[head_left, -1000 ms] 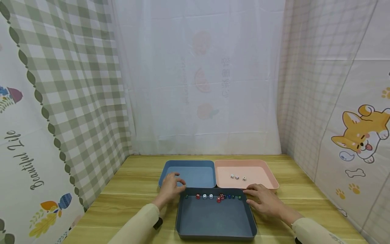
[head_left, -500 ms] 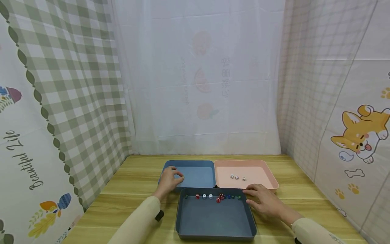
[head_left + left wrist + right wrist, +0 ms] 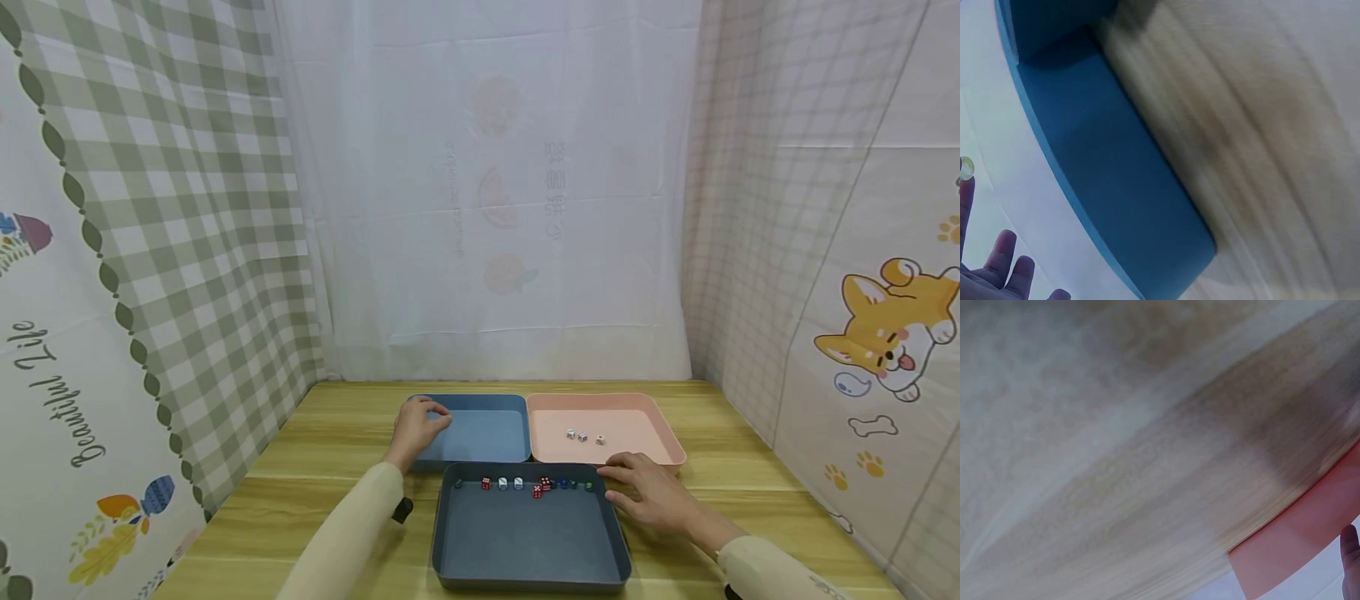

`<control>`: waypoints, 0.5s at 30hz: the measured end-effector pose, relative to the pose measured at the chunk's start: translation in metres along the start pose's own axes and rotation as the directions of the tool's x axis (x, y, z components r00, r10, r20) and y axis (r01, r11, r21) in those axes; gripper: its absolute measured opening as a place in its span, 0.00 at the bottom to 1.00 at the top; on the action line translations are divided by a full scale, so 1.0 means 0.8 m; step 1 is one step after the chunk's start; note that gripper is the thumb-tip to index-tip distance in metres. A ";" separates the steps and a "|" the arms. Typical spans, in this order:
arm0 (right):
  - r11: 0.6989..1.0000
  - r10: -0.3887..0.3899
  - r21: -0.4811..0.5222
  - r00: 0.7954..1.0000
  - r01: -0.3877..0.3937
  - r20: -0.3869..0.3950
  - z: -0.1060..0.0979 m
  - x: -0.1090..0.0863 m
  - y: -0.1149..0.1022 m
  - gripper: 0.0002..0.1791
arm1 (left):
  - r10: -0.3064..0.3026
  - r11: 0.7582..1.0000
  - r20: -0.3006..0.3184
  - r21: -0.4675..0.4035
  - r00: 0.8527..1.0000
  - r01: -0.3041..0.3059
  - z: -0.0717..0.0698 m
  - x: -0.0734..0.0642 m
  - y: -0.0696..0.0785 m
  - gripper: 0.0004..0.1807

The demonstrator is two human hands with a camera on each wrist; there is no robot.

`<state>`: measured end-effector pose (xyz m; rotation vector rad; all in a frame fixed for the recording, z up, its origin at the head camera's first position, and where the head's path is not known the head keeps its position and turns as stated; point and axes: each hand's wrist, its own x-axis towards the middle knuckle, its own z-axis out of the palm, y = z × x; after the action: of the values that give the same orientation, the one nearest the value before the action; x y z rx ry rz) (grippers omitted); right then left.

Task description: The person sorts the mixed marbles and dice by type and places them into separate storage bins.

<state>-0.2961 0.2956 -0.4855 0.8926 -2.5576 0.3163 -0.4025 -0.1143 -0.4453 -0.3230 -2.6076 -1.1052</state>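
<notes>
My left hand (image 3: 417, 429) is over the left part of the blue tray (image 3: 480, 457), pinching a small yellowish translucent die (image 3: 967, 169) between thumb and fingertip. Its other fingers spread below in the left wrist view. My right hand (image 3: 651, 493) rests at the upper right corner of the dark grey tray (image 3: 532, 550), fingers fairly straight over its rim. Along that tray's far side lie several dice: red ones (image 3: 537, 492), white ones (image 3: 503, 483), blue ones (image 3: 564, 484) and green ones (image 3: 589, 486). In the pink tray (image 3: 645, 421) are three white dice (image 3: 582, 437).
The blue and pink trays stand side by side behind the grey one on a wood-grain table (image 3: 345, 442). A white curtain (image 3: 420, 250) hangs at the back, a green checked cloth (image 3: 202, 183) at left and a printed cloth (image 3: 825, 250) at right.
My left hand has moved away from the grey tray's left corner, forward over the blue tray, with its thumb and finger still pinched together. My right hand has stayed put.
</notes>
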 end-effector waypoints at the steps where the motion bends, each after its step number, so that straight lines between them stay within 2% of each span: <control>1: 1.000 -0.002 -0.001 1.000 0.002 -0.001 0.000 0.000 0.000 0.18 | -0.018 1.000 0.004 -0.012 1.000 0.018 0.000 0.002 0.001 0.05; 7: 1.000 -0.011 0.006 1.000 0.011 -0.001 0.000 0.000 0.001 0.18 | -0.110 0.992 0.009 -0.059 0.994 0.110 -0.001 0.011 0.008 0.06; 11: 1.000 -0.008 0.009 1.000 0.008 0.005 0.000 0.000 0.000 0.18 | -0.135 0.991 -0.002 -0.024 0.991 0.135 -0.001 0.016 0.009 0.07; 15: 1.000 -0.008 0.010 1.000 0.008 0.007 0.000 0.001 0.000 0.18 | -0.129 0.991 -0.018 0.016 0.991 0.130 0.000 0.017 0.008 0.06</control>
<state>-0.2964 0.2956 -0.4850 0.9089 -2.5607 0.3250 -0.4134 -0.1085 -0.4366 -0.1416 -2.6535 -1.1211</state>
